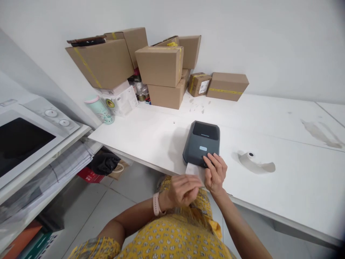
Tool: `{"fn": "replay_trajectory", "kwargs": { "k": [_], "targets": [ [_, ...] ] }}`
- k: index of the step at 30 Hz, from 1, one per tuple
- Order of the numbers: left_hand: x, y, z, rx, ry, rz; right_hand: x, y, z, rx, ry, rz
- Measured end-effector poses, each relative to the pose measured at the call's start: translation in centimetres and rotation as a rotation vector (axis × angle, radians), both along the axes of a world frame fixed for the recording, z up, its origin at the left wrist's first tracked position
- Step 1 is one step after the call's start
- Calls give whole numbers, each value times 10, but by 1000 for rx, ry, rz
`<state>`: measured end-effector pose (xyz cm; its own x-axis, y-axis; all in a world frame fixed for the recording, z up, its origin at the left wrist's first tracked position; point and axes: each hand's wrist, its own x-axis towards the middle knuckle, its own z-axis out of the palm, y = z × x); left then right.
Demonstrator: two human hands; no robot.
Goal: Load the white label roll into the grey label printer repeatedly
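Dark-grey printer (201, 142) sat with right hand (216, 174) on its front corner, left hand (183, 190) at the paper (193, 169), couldn't tell if either gripped it.

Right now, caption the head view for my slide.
Right hand on a dark printer, left hand over white paper at its near edge.

Looks like sm. office or stockrm., w/ taped cardboard boxes (159, 66) stacked by wht. wall (258, 43), printer (199, 142) & paper roll (252, 163) on wht. table (145, 133), microwave (27, 133) on shelf (82, 132) nearby.
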<state>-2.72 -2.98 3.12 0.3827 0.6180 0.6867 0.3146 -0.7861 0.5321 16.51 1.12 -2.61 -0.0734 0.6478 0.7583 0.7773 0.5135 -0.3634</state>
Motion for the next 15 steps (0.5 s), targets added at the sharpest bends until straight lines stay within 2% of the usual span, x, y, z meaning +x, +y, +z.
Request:
{"fn": "replay_trajectory", "kwargs": {
  "k": [3,5,7,11,15],
  "targets": [
    [0,35,24,91,-67,162,-5,-1,-9,-13,68,-7],
    [5,66,40,57,24,278,-8,-1,-11,3,95,-17],
    [17,96,50,18,172,334,-9,0,-11,39,111,-13],
    [46,135,51,-70,402,332,-9,3,-13,58,125,-18],
    [58,144,40,-43,457,246,-11,6,-20,34,165,-63]
  ]
}}
